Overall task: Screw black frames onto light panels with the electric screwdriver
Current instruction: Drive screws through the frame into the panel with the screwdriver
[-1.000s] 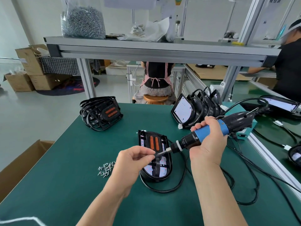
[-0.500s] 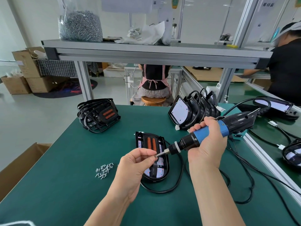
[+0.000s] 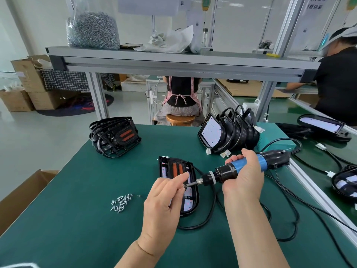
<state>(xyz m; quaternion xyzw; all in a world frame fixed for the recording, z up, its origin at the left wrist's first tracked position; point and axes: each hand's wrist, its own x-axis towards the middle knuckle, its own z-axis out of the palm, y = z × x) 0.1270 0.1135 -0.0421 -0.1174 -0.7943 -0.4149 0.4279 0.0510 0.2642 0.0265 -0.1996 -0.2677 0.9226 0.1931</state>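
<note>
Step in hand: loading a screw onto the bit, judged from the pose.

- Right hand (image 3: 243,177) is wrapped round the screwdriver (image 3: 239,163) at its blue grip, with the tool lying nearly level and its nose pointing toward the left edge of the worktop (image 3: 77,219).
- Left hand (image 3: 166,198) has thumb and forefinger closed together on the tip of the bit (image 3: 190,183). Whether a screw sits between them is too small to tell.
- Frame (image 3: 173,160) lies on its panel (image 3: 188,206) about mid-worktop, directly under both hands. The cable (image 3: 202,223) loops round its near end.
- Loose screws (image 3: 121,203) sit in a small pile between the panel and the left edge.

Notes for doing it well:
- Seat the screw head square on the bit before letting go — a cocked screw will likely drop or start crooked.
- Stand the driver upright over the hole before pulling the trigger. At this angle it would cam out.
- Steady the frame with the freed left hand so it does not shift on the panel.
- Keep fingers off the bit once it turns — and mind the tool's lead does not drag across the panel.
</note>
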